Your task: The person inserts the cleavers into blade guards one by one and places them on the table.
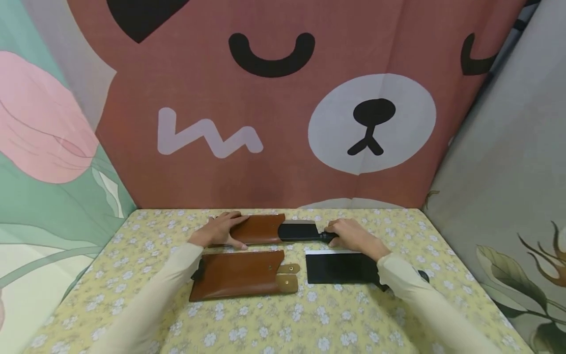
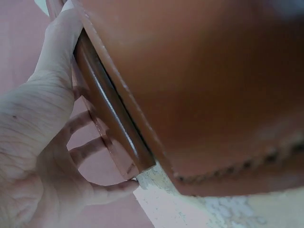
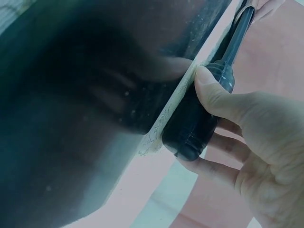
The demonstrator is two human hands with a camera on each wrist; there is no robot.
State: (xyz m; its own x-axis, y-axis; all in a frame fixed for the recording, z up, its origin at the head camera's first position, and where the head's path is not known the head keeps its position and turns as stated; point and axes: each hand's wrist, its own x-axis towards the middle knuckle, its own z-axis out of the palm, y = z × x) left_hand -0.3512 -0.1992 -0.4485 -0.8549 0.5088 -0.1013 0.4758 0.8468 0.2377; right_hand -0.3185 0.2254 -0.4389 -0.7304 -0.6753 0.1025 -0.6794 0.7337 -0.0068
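Note:
At the back of the table, a cleaver [image 1: 298, 231] lies with part of its dark blade inside a brown leather sheath [image 1: 261, 228]. My left hand [image 1: 219, 230] holds the left end of that sheath, thumb along the near edge and fingers spread over the far side. The right hand [image 1: 351, 233] grips the cleaver's black handle [image 3: 190, 123], thumb on one side and fingers on the other. Closer to me lies a second brown sheath [image 1: 239, 275] with two snap straps. Beneath my right forearm is a second cleaver [image 1: 338, 268], its handle partly hidden by the sleeve.
The table [image 1: 265, 329] has a yellow floral cloth. A bear-print curtain [image 1: 283, 177] hangs right behind its far edge, with patterned fabric [image 1: 477, 196] on the right and floral fabric [image 1: 48, 206] on the left. A dark object [image 1: 198, 270] shows beside the left forearm.

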